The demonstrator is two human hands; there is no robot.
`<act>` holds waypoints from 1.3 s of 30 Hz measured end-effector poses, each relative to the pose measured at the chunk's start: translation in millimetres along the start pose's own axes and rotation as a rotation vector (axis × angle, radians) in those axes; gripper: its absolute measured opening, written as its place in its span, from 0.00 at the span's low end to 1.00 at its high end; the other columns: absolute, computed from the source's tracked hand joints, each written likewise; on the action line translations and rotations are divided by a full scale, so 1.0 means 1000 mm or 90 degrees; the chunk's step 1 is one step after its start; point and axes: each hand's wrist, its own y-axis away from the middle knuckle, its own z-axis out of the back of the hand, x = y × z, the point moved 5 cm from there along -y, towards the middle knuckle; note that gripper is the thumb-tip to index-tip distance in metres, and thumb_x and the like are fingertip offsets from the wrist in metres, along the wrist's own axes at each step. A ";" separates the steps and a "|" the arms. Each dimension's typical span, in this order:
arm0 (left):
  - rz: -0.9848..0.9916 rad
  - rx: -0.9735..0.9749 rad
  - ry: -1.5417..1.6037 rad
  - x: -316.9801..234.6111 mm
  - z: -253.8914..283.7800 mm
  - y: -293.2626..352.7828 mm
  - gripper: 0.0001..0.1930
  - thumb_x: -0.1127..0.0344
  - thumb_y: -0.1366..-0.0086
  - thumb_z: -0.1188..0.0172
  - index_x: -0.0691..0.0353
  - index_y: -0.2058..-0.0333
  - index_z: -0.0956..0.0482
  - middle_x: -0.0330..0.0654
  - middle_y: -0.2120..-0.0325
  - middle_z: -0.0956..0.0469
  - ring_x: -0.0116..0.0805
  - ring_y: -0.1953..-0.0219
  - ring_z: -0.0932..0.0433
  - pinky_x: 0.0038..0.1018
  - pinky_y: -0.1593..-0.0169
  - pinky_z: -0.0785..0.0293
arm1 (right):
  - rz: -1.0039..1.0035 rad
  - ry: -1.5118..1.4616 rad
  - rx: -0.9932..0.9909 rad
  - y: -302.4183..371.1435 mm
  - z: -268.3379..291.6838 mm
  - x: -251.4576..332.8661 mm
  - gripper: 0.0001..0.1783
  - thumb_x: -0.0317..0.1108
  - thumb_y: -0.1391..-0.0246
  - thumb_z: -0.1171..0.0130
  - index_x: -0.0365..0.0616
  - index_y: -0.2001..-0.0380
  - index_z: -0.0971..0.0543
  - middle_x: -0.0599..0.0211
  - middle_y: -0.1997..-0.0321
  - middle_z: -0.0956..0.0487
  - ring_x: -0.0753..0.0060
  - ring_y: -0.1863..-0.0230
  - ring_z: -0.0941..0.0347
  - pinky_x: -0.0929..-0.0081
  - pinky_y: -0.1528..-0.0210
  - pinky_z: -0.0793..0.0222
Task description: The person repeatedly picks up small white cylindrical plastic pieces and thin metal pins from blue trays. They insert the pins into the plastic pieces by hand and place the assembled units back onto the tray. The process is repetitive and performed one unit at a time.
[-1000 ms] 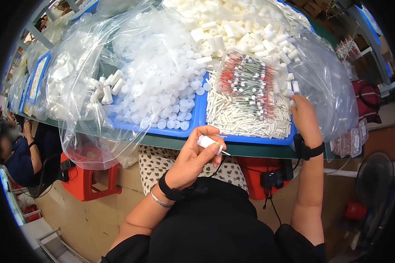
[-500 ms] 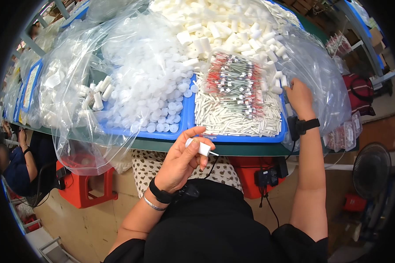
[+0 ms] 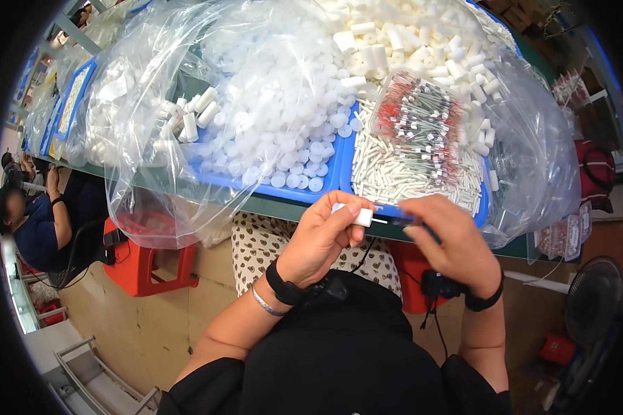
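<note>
Pinched between the thumb and fingers of my left hand (image 3: 323, 228) is a white plastic cylinder (image 3: 361, 216), a thin pale pin sticking out of its right end. My right hand (image 3: 457, 242) hovers just right of that pin, apart from it. Its fingertips are smeared by motion, so whether anything is in them cannot be made out. Beyond both hands, a blue tray (image 3: 484, 214) bears many small white sticks (image 3: 381, 176). On the sticks rests a clear plastic box (image 3: 379, 104) of red and grey wired parts (image 3: 422, 114).
Translucent discs (image 3: 277, 149) fill another blue tray (image 3: 294, 192) to the left. Thick white cylinders (image 3: 422, 48) are heaped behind. Clear plastic bags (image 3: 142, 200) drape over the table edge. A red stool (image 3: 145, 266) stands lower left, near a seated person (image 3: 38, 228). A fan (image 3: 592, 297) is at right.
My right hand has come from the right side of the tray back toward my left hand. My left hand still holds the white cylinder. The view has shifted, moving the trays rightward.
</note>
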 end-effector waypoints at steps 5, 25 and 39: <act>-0.016 -0.026 -0.054 0.002 0.000 0.004 0.07 0.66 0.29 0.45 0.63 0.58 0.30 0.41 0.62 0.23 0.20 0.71 0.28 0.17 0.65 0.29 | 0.061 0.018 0.039 -0.004 -0.026 0.010 0.21 0.25 0.51 0.37 0.38 0.51 0.25 0.55 0.62 0.22 0.52 0.64 0.25 0.63 0.62 0.28; -0.209 0.168 -0.313 0.005 -0.020 0.009 0.24 0.75 0.35 0.47 0.65 0.39 0.34 0.50 0.33 0.41 0.39 0.33 0.40 0.35 0.32 0.44 | 0.113 -0.154 -0.149 0.004 -0.079 0.004 0.15 0.19 0.47 0.43 0.36 0.55 0.29 0.51 0.62 0.23 0.46 0.63 0.23 0.61 0.62 0.27; 0.028 0.129 0.180 0.029 -0.013 0.005 0.25 0.55 0.24 0.62 0.64 0.36 0.40 0.46 0.33 0.42 0.40 0.33 0.40 0.39 0.31 0.44 | 0.150 0.072 -0.200 -0.003 -0.074 0.006 0.14 0.31 0.48 0.36 0.38 0.59 0.24 0.58 0.70 0.23 0.55 0.72 0.25 0.65 0.71 0.30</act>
